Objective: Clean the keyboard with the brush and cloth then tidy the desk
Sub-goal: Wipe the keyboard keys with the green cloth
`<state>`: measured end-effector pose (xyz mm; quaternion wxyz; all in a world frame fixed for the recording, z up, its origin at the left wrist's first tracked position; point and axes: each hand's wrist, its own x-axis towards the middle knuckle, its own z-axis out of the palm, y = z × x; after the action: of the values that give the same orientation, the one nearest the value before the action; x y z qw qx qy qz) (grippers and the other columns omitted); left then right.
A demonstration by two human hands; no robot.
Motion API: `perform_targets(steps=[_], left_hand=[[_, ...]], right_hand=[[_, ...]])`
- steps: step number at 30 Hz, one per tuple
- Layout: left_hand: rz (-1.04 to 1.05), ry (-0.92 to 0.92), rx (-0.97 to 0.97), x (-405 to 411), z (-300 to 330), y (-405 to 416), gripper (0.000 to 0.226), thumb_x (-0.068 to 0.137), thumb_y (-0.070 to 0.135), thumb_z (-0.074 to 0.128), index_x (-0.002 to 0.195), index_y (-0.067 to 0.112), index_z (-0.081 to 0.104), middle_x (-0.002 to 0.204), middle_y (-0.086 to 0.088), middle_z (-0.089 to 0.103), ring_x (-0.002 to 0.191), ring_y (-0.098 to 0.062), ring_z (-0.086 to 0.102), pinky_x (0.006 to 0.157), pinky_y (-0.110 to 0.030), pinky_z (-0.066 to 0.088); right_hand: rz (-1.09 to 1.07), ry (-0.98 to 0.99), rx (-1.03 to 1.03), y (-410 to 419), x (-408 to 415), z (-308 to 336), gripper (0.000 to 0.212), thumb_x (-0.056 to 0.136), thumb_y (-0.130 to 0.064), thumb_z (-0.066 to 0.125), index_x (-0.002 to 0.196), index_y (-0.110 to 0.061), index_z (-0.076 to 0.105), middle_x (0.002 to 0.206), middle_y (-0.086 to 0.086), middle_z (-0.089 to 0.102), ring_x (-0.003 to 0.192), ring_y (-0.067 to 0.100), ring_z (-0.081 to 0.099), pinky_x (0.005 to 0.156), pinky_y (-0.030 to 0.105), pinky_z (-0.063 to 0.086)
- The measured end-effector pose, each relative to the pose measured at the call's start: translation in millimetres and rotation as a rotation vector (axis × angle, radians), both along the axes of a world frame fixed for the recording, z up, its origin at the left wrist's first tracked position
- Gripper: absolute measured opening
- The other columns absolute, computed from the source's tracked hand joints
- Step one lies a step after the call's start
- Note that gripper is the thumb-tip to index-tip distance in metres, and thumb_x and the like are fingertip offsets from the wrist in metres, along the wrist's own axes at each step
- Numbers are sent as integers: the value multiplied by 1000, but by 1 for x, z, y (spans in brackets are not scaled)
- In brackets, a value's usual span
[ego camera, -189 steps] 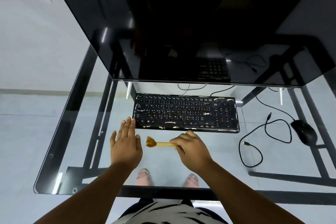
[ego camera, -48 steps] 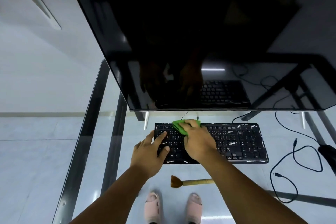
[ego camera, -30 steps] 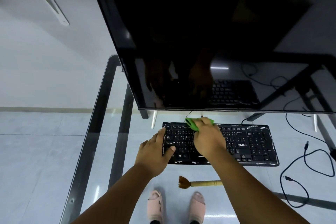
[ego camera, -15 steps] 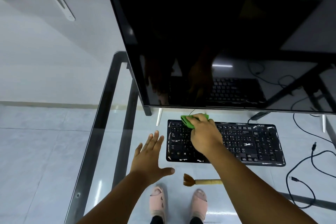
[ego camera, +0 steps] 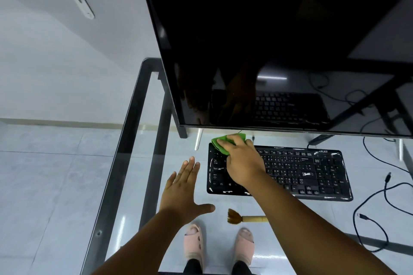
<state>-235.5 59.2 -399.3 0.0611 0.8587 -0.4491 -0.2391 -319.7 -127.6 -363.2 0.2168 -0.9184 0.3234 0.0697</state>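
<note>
Right hand clamps the cloth on the keyboard far-left corner, pressing down to wipe keys. Left hand flat, fingers spread, off the keyboard's left, holding nothing. Brush parked just in front of keyboard, likely brushing's done.

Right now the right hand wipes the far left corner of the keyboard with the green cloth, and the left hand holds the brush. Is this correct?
Not quite. The left hand holds nothing: it is open, fingers spread, left of the keyboard. The brush lies alone on the glass desk, near the keyboard's front edge. The head view shows this. The right hand with the green cloth is as you say.
</note>
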Motion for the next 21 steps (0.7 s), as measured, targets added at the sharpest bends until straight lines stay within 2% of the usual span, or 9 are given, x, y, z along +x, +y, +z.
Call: perform_targets(steps=[6,12,18,21], left_hand=[[41,-9,-10,2,-2,9,119,68,86,48,151,29,-16,155,12,-29,142,-9,-26,116,-32,-10],[40,-5,-3,4,-3,10,119,68,85,49,152,29,-15,156,12,-28,142,-8,-25,117,-33,-8],[19,13,-15,7,-3,12,118,70,82,53,153,28,-12,156,13,-27,142,-8,-25,116,-31,-9],[10,16,-12,8,-3,12,117,70,81,53,153,28,-12,156,12,-26,143,-8,-23,116,-31,-8]], right_hand=[[227,0,-12,6,-15,1,64,88,-12,48,140,-49,41,147,-21,29,116,16,36,92,35,49],[125,-58,-39,4,-11,0,58,88,-12,48,134,-48,48,144,-22,33,112,15,38,86,36,52],[317,-45,16,18,-28,-4,64,87,-7,47,132,-52,50,150,-22,31,104,13,35,87,34,48],[249,-67,13,13,-47,-6,62,86,-6,47,129,-51,54,147,-24,34,98,8,31,83,33,50]])
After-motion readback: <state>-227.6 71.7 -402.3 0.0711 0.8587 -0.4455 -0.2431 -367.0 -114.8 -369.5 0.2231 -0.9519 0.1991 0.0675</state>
